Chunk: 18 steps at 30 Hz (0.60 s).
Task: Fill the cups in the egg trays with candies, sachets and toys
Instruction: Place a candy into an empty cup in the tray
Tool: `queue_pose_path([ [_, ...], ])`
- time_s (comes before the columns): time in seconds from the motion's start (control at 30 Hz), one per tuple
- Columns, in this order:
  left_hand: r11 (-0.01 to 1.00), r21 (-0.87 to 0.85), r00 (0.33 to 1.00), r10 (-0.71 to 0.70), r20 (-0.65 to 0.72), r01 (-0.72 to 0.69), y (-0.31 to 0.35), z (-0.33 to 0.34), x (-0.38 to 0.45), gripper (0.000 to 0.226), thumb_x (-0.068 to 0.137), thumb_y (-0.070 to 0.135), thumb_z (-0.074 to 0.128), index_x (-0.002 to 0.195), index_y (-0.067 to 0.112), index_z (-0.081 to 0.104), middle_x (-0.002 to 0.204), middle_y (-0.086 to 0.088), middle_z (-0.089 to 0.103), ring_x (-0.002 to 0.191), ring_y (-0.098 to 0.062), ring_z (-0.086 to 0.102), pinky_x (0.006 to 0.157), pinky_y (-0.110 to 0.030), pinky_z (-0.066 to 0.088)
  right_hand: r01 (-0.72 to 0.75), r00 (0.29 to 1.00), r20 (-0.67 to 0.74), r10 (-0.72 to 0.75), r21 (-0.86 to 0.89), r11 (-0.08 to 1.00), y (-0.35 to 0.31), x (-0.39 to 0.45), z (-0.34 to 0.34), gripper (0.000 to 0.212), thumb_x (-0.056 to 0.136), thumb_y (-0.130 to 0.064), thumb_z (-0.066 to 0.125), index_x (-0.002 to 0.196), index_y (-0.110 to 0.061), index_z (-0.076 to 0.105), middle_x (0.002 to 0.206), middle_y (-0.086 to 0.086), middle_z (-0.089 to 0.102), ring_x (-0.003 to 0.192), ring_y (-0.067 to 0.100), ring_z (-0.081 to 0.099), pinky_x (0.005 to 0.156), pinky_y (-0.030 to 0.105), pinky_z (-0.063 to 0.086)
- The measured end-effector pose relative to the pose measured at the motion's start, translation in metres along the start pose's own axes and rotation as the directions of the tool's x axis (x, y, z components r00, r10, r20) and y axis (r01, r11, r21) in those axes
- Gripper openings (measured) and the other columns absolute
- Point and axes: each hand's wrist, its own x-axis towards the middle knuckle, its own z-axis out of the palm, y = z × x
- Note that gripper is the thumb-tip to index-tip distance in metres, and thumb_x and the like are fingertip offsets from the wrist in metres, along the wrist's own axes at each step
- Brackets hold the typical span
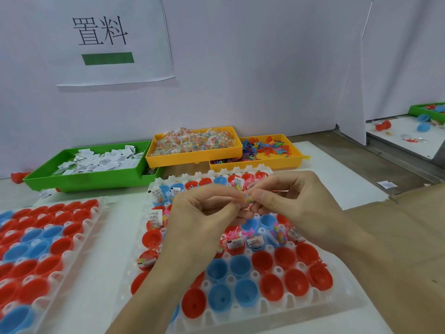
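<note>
Both hands meet above the middle of the white egg tray (346,302), which holds red and blue cups. My left hand (204,213) and my right hand (291,203) pinch one small clear candy packet (249,198) between their fingertips. Cups in the tray's far rows hold sachets, candy packets and pink toys; the near rows of cups (272,283) stand empty. A second egg tray (94,213) with empty red and blue cups lies to the left.
At the back stand a green bin of white sachets (96,182), a yellow bin of candy packets (192,160) and a yellow bin of coloured toys (296,162). Brown cardboard (409,237) lies at the right. A loose sachet (387,184) sits near it.
</note>
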Motion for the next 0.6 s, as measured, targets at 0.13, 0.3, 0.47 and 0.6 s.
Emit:
queue_pose_path([
  [0.13, 0.999, -0.003, 0.998, -0.054, 0.024, 0.054, 0.0004, -0.0001, 0.0002, 0.022, 0.086, -0.005, 0.067, 0.084, 0.014, 0.078, 0.079, -0.007, 0.077, 0.073, -0.022, 0.076, 0.063, -0.021, 0.059, -0.015, 1.0, -0.003, 0.015, -0.022, 1.0, 0.0012, 0.0003, 0.0002, 0.011, 0.079, -0.01, 0.078, 0.089, -0.013, 0.078, 0.084, 0.001, 0.076, 0.081, 0.018, 0.074, 0.072, 0.021, 0.058],
  [0.3, 0.99, -0.024, 0.988, -0.134, 0.082, 0.136, 0.0019, -0.0018, 0.0005, 0.01, 0.077, 0.022, 0.075, 0.087, 0.022, 0.077, 0.084, -0.006, 0.078, 0.081, -0.023, 0.076, 0.069, -0.024, 0.06, -0.033, 0.999, -0.023, 0.032, -0.033, 0.999, -0.0004, -0.0002, 0.0007, 0.014, 0.08, -0.006, 0.078, 0.091, -0.015, 0.077, 0.085, -0.001, 0.077, 0.082, 0.015, 0.075, 0.072, 0.018, 0.057],
  [0.47, 0.992, 0.006, 0.99, -0.122, 0.068, 0.122, -0.0019, -0.0008, 0.0003, 0.018, 0.079, 0.013, 0.074, 0.097, 0.017, 0.071, 0.082, -0.005, 0.078, 0.078, -0.02, 0.076, 0.067, -0.023, 0.059, -0.021, 0.999, -0.029, 0.019, -0.064, 0.998, -0.0013, -0.0005, 0.0013, 0.017, 0.081, -0.006, 0.078, 0.093, -0.017, 0.077, 0.088, -0.002, 0.077, 0.086, 0.015, 0.075, 0.074, 0.021, 0.058],
  [0.6, 0.996, 0.001, 0.994, -0.087, 0.06, 0.087, -0.0026, -0.0007, 0.0006, 0.026, 0.074, 0.016, 0.072, 0.1, 0.014, 0.067, 0.08, -0.005, 0.077, 0.077, -0.02, 0.076, 0.066, -0.022, 0.059, -0.024, 1.0, -0.01, 0.023, -0.035, 0.999, -0.0019, -0.0011, -0.0004, 0.017, 0.079, -0.014, 0.077, 0.095, -0.019, 0.078, 0.092, -0.003, 0.077, 0.089, 0.013, 0.074, 0.075, 0.019, 0.057],
])
